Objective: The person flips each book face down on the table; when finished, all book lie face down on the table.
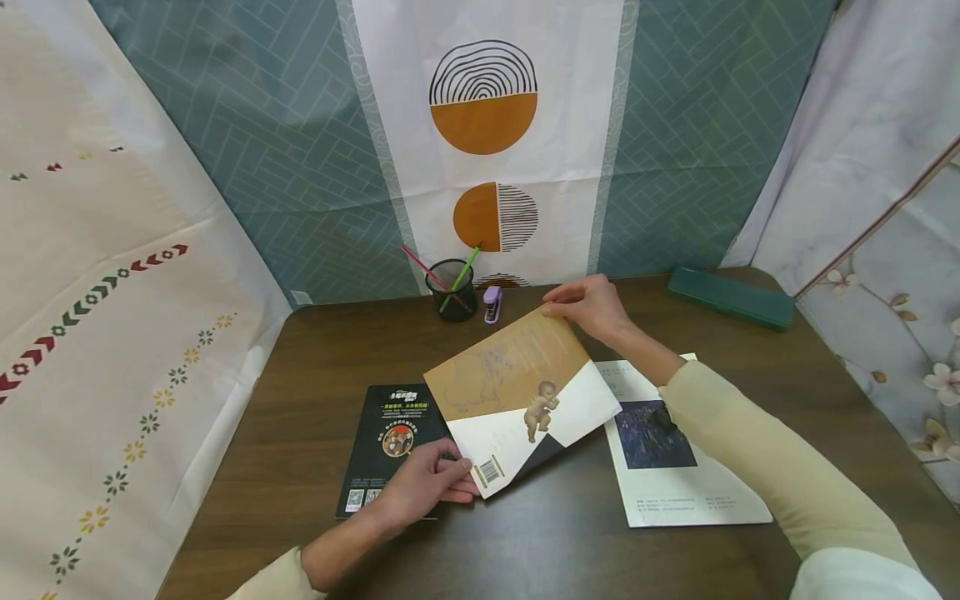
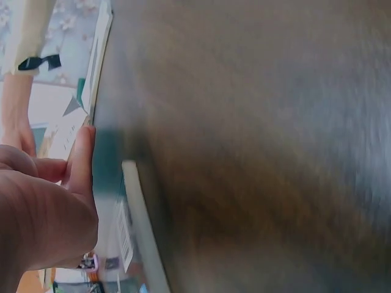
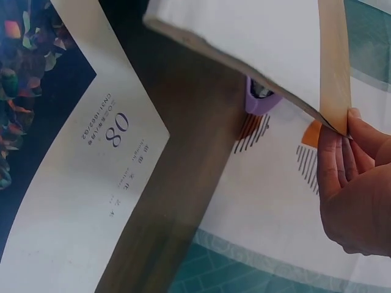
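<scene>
A thin book (image 1: 517,392) with a tan and white cover, a small cherub picture and a barcode is held tilted above the table by both hands. My left hand (image 1: 423,483) pinches its lower left corner beside the barcode, thumb on top. At the far upper corner my right hand (image 1: 592,308) grips the edge between thumb and fingers; the right wrist view shows this hand (image 3: 360,189) at the corner of the book (image 3: 244,43). Under the left hand lies a black book (image 1: 375,450), partly covered. Below my right forearm is a white magazine (image 1: 675,496) with a dark blue picture.
At the table's back stand a black mesh pen cup (image 1: 459,302) with a red and a green pencil and a purple stapler (image 1: 492,304). A dark green case (image 1: 731,298) lies at the back right. Hanging cloths (image 1: 300,167) border the brown table (image 1: 292,400).
</scene>
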A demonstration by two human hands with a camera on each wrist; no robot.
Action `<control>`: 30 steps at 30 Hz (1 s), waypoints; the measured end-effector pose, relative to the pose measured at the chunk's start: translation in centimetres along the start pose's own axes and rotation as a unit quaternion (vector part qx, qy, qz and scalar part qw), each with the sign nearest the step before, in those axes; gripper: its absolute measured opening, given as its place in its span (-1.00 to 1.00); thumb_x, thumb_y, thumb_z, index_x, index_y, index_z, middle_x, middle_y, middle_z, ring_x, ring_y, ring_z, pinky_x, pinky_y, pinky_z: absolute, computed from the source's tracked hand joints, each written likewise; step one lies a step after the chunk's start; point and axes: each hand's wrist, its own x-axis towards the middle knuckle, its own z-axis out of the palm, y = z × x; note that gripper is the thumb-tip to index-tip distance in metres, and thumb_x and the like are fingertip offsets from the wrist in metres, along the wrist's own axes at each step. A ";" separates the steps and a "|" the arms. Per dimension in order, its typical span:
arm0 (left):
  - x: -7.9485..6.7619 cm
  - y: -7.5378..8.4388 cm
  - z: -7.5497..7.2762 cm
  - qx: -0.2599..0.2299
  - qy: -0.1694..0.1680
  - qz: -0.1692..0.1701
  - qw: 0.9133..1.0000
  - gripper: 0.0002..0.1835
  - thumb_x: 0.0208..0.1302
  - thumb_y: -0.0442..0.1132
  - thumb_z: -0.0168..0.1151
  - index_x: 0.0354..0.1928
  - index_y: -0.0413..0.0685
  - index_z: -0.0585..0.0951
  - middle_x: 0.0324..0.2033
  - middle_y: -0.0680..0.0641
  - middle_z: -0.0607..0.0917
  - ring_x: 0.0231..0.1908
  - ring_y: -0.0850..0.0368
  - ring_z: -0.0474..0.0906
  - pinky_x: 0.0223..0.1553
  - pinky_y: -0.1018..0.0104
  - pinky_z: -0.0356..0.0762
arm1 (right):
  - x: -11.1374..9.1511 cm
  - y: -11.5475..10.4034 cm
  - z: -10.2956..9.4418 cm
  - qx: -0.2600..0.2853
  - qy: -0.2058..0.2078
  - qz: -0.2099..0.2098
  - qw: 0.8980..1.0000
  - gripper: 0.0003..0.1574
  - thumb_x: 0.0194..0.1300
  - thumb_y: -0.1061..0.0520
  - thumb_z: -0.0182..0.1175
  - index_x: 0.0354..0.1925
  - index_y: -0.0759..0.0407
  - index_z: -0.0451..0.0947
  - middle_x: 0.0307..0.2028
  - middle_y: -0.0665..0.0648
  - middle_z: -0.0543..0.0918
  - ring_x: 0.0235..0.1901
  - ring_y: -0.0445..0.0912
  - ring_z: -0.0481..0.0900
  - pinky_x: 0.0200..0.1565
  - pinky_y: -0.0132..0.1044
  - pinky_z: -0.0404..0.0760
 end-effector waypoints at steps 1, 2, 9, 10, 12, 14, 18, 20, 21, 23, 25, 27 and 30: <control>0.0 -0.1 0.2 -0.007 -0.004 -0.004 1.000 -0.83 0.61 -0.39 0.13 -0.04 -0.45 0.46 -0.18 -0.42 0.79 -0.22 -0.12 0.83 -0.12 0.09 0.78 | 0.1 0.1 0.2 -0.006 0.001 -0.003 1.000 -0.71 0.34 0.16 0.51 -0.03 0.29 0.82 -0.16 0.25 0.84 -0.22 0.07 0.77 -0.12 0.02 0.77; 0.0 -0.2 0.4 -0.013 -0.007 -0.008 1.000 -0.84 0.61 -0.39 0.12 -0.04 -0.45 0.46 -0.17 -0.43 0.79 -0.22 -0.10 0.83 -0.11 0.09 0.78 | 0.2 0.2 0.4 -0.012 0.001 -0.006 1.000 -0.72 0.33 0.16 0.52 -0.04 0.28 0.82 -0.16 0.24 0.84 -0.20 0.07 0.78 -0.14 -0.03 0.77; 0.1 -0.9 1.4 -0.054 -0.013 -0.052 0.997 -0.87 0.61 -0.41 0.09 -0.05 -0.42 0.46 -0.16 -0.43 0.78 -0.20 -0.06 0.83 -0.09 0.11 0.77 | 0.8 0.9 1.7 -0.048 -0.004 -0.023 0.999 -0.71 0.29 0.16 0.55 -0.06 0.27 0.83 -0.19 0.21 0.85 -0.11 0.10 0.80 -0.17 -0.29 0.69; 0.1 -0.9 1.5 -0.055 -0.013 -0.058 0.997 -0.87 0.61 -0.41 0.08 -0.05 -0.41 0.46 -0.15 -0.44 0.78 -0.19 -0.06 0.83 -0.08 0.11 0.77 | 0.8 0.9 1.9 -0.053 -0.005 -0.026 0.998 -0.71 0.28 0.17 0.55 -0.07 0.28 0.83 -0.20 0.21 0.85 -0.10 0.11 0.80 -0.15 -0.26 0.69; 0.0 -0.9 1.7 -0.056 -0.013 -0.067 0.996 -0.87 0.61 -0.40 0.08 -0.05 -0.42 0.46 -0.14 -0.44 0.78 -0.18 -0.08 0.83 -0.09 0.12 0.77 | 0.9 1.0 2.2 -0.062 -0.005 -0.031 0.998 -0.73 0.27 0.18 0.55 -0.09 0.29 0.82 -0.22 0.22 0.85 -0.11 0.13 0.81 -0.14 -0.21 0.69; -0.1 -0.8 1.9 -0.056 -0.014 -0.074 0.996 -0.87 0.62 -0.40 0.07 -0.07 -0.42 0.46 -0.13 -0.45 0.77 -0.17 -0.09 0.83 -0.09 0.12 0.77 | 0.9 1.2 2.5 -0.068 -0.005 -0.031 0.997 -0.74 0.27 0.18 0.55 -0.10 0.29 0.83 -0.23 0.22 0.85 -0.12 0.12 0.81 -0.14 -0.17 0.69; -0.1 -0.9 2.2 -0.071 -0.017 -0.080 0.994 -0.87 0.62 -0.41 0.06 -0.09 -0.42 0.45 -0.13 -0.45 0.77 -0.16 -0.08 0.83 -0.09 0.15 0.77 | 0.9 1.4 3.2 -0.076 -0.010 -0.025 0.997 -0.74 0.29 0.18 0.54 -0.09 0.30 0.82 -0.21 0.23 0.85 -0.13 0.13 0.81 -0.14 -0.14 0.72; -0.1 -1.0 2.3 -0.079 -0.019 -0.080 0.993 -0.87 0.62 -0.42 0.04 -0.08 -0.43 0.45 -0.13 -0.45 0.77 -0.16 -0.06 0.83 -0.08 0.17 0.77 | 1.0 1.5 3.6 -0.081 -0.015 -0.026 0.996 -0.74 0.30 0.19 0.53 -0.08 0.31 0.82 -0.20 0.24 0.85 -0.13 0.13 0.81 -0.13 -0.12 0.73; -0.1 -1.0 2.4 -0.081 -0.019 -0.081 0.993 -0.87 0.62 -0.42 0.04 -0.07 -0.44 0.45 -0.14 -0.45 0.77 -0.17 -0.05 0.82 -0.08 0.17 0.77 | 1.0 1.5 3.8 -0.084 -0.017 -0.027 0.996 -0.73 0.31 0.19 0.52 -0.07 0.32 0.82 -0.19 0.25 0.85 -0.12 0.14 0.81 -0.12 -0.10 0.74; -0.1 -1.1 2.4 -0.083 -0.018 -0.084 0.993 -0.87 0.62 -0.42 0.03 -0.05 -0.45 0.45 -0.14 -0.45 0.77 -0.17 -0.03 0.82 -0.08 0.18 0.76 | 1.1 1.6 4.2 -0.087 -0.022 -0.030 0.996 -0.73 0.32 0.20 0.50 -0.06 0.33 0.81 -0.18 0.25 0.84 -0.11 0.14 0.81 -0.09 -0.07 0.74; -0.2 -1.1 2.4 -0.082 -0.015 -0.092 0.992 -0.85 0.63 -0.42 0.03 -0.03 -0.47 0.46 -0.14 -0.44 0.77 -0.17 -0.03 0.83 -0.08 0.19 0.76 | 1.1 1.6 4.5 -0.089 -0.026 -0.030 0.995 -0.73 0.32 0.22 0.49 -0.05 0.34 0.81 -0.18 0.26 0.84 -0.10 0.15 0.81 -0.06 -0.05 0.74; -0.1 -1.2 2.5 -0.083 -0.015 -0.100 0.991 -0.84 0.63 -0.41 0.04 -0.02 -0.48 0.46 -0.14 -0.44 0.77 -0.17 -0.03 0.83 -0.08 0.19 0.76 | 1.1 1.6 4.9 -0.090 -0.030 -0.027 0.995 -0.73 0.34 0.23 0.48 -0.03 0.35 0.80 -0.16 0.27 0.84 -0.08 0.16 0.80 -0.04 -0.03 0.75; -0.1 -1.1 2.5 -0.084 -0.016 -0.109 0.990 -0.82 0.64 -0.40 0.05 -0.01 -0.49 0.47 -0.13 -0.44 0.78 -0.16 -0.05 0.83 -0.08 0.18 0.76 | 1.2 1.7 5.2 -0.090 -0.034 -0.018 0.995 -0.73 0.35 0.25 0.46 -0.02 0.36 0.80 -0.14 0.28 0.83 -0.05 0.17 0.79 -0.01 -0.01 0.75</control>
